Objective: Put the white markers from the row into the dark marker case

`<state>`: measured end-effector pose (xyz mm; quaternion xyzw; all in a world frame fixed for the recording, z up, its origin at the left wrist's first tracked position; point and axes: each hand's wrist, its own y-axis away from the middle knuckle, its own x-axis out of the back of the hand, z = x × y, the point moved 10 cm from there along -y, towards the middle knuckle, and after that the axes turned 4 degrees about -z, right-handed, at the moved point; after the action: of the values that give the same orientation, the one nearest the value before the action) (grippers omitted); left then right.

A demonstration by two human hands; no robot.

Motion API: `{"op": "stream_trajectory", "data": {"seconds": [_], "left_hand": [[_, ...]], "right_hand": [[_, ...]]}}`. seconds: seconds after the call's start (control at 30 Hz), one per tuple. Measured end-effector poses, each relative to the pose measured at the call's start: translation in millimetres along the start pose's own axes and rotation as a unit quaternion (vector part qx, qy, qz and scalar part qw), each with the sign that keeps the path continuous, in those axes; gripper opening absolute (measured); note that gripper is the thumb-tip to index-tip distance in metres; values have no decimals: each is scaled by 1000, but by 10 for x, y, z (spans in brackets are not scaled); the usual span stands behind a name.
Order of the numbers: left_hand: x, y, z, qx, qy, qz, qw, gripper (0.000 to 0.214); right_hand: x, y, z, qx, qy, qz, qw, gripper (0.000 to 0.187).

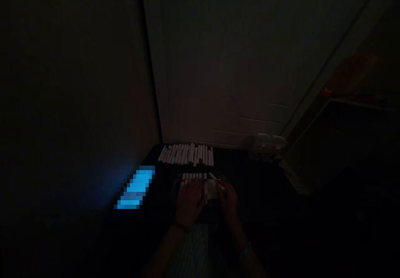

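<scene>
The scene is very dark. My left hand [191, 201] lies over a row of white markers [193, 177] set in a dark case, its fingers spread across them. My right hand [229, 203] is closed around a single white marker [216, 181] that points up and to the left. A small white piece, maybe paper [211, 189], sits between my two hands. Further away a second row of several white markers [186, 154] lies side by side on the dark surface.
A glowing blue screen [136, 187] lies to the left of the markers. A pale door [225, 61] rises behind them. A clear plastic container [265, 146] stands at the right, near a dark piece of furniture [343, 136].
</scene>
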<state>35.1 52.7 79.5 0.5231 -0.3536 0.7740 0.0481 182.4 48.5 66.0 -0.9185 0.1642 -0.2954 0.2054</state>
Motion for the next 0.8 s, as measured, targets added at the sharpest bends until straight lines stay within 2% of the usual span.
{"op": "stream_trajectory", "data": {"seconds": [0.1,0.2,0.3,0.47,0.67,0.8], "left_hand": [[-179,-29,-84,3,-31,-24,999,44],[-279,21,-128,9,-44,-34,998,47],[-295,39,-126,12,-46,-34,998,47],[-282,-29,-158,0,-28,-44,999,45],[-351,-120,-301,-10,-29,-53,998,59],[-474,-117,-313,-38,-41,-73,996,56]], "right_hand": [[-52,22,9,28,23,-21,999,24],[-108,21,33,34,63,-38,997,25],[-178,16,17,45,103,-60,992,26],[-329,51,-140,108,142,-115,977,38],[-381,64,-216,133,164,-125,969,42],[-383,72,-216,134,156,-122,971,41]]}}
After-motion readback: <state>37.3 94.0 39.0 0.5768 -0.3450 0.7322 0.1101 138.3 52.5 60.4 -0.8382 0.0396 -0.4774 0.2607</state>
